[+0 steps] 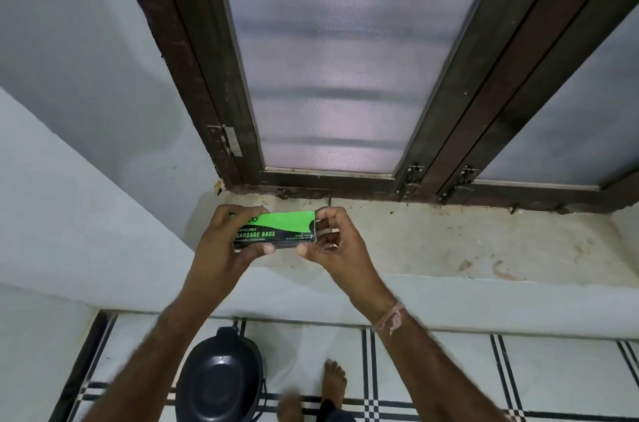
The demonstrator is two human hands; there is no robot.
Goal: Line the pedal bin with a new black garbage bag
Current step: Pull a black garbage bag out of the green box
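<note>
step: opening garbage bag box (276, 231) over window ledge (449, 248) | clasped at left end in left grip (224, 241), flap end pinched by right grip (332, 241) | steady box, draw one bag | pedal bin (221, 383): on floor below

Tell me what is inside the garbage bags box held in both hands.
Nothing inside shows. The garbage bags box is seen from its printed side. The left hand grips its left end and the right hand pinches and covers its right end, so its contents are hidden.

Two hands (226, 241) (333, 243), one box (281, 226), one pedal bin (218, 383).
</note>
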